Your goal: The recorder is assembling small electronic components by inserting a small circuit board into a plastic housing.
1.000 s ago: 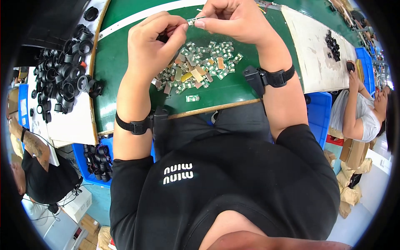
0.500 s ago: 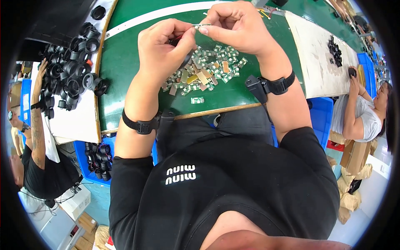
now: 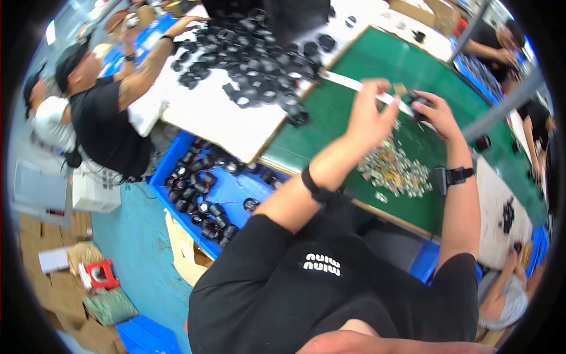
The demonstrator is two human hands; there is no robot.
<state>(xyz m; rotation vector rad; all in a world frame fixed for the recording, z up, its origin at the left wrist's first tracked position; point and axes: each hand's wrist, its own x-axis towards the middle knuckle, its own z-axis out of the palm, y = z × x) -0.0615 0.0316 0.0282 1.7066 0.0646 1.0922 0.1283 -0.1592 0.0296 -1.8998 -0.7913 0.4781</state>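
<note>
My left hand (image 3: 370,118) is raised over the green table, thumb and forefinger apart, and nothing shows between them. My right hand (image 3: 442,121) grips a black round housing (image 3: 420,106) between thumb and fingers. A small tan piece (image 3: 401,89) hangs in the gap between both hands, near the housing; whether it is joined to it is too blurred to tell. Below the hands, a heap of small green and tan circuit boards (image 3: 395,168) lies on the table. One loose board (image 3: 381,197) sits apart near the front edge.
To the left, black ring-shaped parts (image 3: 253,65) crowd a white tabletop (image 3: 230,127). A blue bin (image 3: 236,192) beside my left arm holds black cylindrical parts with wires. A grey pole (image 3: 501,106) rises at right. Co-workers (image 3: 109,112) work at left and right.
My view has swung left, bringing the blue bin and white table further in. My hands have come apart from their pinch together, and the black housing now shows in my right hand.
</note>
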